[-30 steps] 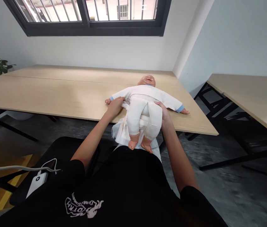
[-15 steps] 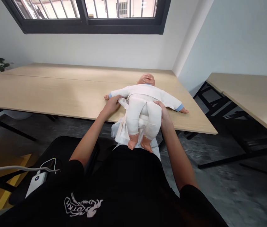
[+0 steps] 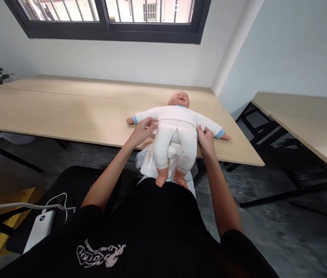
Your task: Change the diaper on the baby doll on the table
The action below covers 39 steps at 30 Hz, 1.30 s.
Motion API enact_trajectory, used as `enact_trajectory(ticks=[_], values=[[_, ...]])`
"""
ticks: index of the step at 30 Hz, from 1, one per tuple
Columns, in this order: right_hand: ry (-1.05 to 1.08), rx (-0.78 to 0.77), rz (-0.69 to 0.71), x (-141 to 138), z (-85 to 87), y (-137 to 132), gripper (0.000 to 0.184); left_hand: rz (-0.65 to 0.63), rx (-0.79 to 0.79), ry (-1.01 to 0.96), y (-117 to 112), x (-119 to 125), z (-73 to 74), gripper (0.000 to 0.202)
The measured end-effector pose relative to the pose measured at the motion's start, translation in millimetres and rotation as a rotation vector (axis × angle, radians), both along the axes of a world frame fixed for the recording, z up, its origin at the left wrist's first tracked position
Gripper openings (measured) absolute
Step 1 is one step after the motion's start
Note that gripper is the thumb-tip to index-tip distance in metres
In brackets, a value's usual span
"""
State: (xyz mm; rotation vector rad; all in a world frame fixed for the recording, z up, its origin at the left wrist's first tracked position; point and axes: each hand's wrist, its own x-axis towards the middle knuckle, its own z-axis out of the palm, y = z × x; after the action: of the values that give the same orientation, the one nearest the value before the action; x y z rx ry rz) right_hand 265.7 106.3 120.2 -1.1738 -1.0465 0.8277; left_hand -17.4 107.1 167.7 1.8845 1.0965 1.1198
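A baby doll (image 3: 176,114) in white clothes with blue cuffs lies on its back, head away from me, legs hanging over the table's front edge. Across its waist runs a sheer white band. My left hand (image 3: 143,131) is closed in a pinch on thin white cloth (image 3: 154,126) at the left of the waist. At the waist's right side, my right hand (image 3: 206,141) is closed with thumb and fingers together; what they pinch is hidden. More white fabric (image 3: 147,164) hangs crumpled under and between the legs, reaching my lap.
The wooden table (image 3: 79,116) runs along the wall below a window (image 3: 105,23). Another table (image 3: 310,116) stands at the right. To my left, a black chair (image 3: 73,185) carries a white power bank (image 3: 40,229) with a cable (image 3: 21,207).
My left hand has moved inward and up to the doll's waist, with the cloth drawn in. My right hand has shifted slightly outward beside the hip. The doll stays nearly in place.
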Motion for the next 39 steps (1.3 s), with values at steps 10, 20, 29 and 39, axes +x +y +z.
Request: enact_trajectory(ticks=[10,20,29,39], values=[[-0.58,0.065,-0.403,4.9,-4.0,-43.6,0.047,0.117,-0.046,0.16,-55.8,37.6,-6.7,0.097],[-0.695,0.121,-0.238,-63.1,-3.7,-130.4,0.079,0.127,0.042,0.39,-75.1,40.6,-9.7,0.09],[-1.165,0.232,-0.258,-18.7,9.0,-129.6,0.056,-0.067,-0.045,-0.049,-53.2,22.1,-28.2,0.096],[-1.691,0.427,0.086,-43.6,-29.5,-149.5,0.087,-0.058,-0.222,-0.175,-50.8,17.1,-28.1,0.093]])
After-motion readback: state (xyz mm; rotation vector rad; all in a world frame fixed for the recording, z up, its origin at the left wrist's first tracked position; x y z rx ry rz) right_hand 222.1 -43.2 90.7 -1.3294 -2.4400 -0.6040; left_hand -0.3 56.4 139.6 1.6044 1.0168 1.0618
